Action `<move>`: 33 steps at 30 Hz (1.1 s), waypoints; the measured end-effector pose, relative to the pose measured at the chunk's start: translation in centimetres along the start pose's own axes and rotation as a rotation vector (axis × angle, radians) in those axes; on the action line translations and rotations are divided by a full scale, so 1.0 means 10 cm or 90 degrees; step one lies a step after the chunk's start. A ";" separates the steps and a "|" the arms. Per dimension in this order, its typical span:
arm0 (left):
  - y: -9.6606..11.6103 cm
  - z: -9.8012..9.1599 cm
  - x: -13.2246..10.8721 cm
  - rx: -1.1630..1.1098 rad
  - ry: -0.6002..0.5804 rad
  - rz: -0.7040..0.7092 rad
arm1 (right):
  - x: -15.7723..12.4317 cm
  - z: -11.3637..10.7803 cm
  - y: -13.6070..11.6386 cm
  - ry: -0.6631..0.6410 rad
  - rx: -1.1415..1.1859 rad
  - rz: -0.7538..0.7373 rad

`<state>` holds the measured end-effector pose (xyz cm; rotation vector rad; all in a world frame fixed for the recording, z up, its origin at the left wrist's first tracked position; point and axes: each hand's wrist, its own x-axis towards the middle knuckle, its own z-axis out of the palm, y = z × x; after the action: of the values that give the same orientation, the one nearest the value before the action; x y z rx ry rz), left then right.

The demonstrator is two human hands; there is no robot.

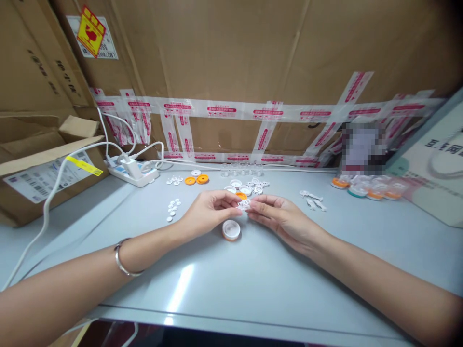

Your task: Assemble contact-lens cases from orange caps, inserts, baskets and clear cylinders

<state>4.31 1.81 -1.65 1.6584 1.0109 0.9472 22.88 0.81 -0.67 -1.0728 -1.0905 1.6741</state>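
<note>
Between the fingertips of both hands is a small white plastic part [244,205], partly covered by the fingers. My left hand [217,208] pinches it from the left, and my right hand [277,212] pinches it from the right. Just below them on the table stands a round white cup with an orange base [231,230]. Right behind the fingers lie an orange ring [241,196], several white round lids [236,184] and a cluster of small white parts [258,185].
Orange discs [197,180] and small white caps [173,210] lie left. White figure-like pieces [314,199] rest right, before several clear-topped pieces with coloured bases [374,193]. Clear cups [241,169] line the back. A power strip [135,173] and open carton [47,173] stand left.
</note>
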 end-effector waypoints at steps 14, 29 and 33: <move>-0.05 -0.01 -0.01 0.008 -0.016 0.001 | 0.02 -0.06 -0.01 -0.093 0.021 0.078; 0.02 0.06 -0.09 0.193 0.060 0.205 | -0.02 0.06 0.12 0.012 0.050 -0.031; 0.02 0.06 -0.10 0.283 0.087 0.300 | -0.01 0.08 0.15 0.038 0.007 -0.102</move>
<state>4.49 0.65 -1.73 2.2961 0.9883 1.2147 21.81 0.19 -1.82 -0.9958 -1.0979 1.5108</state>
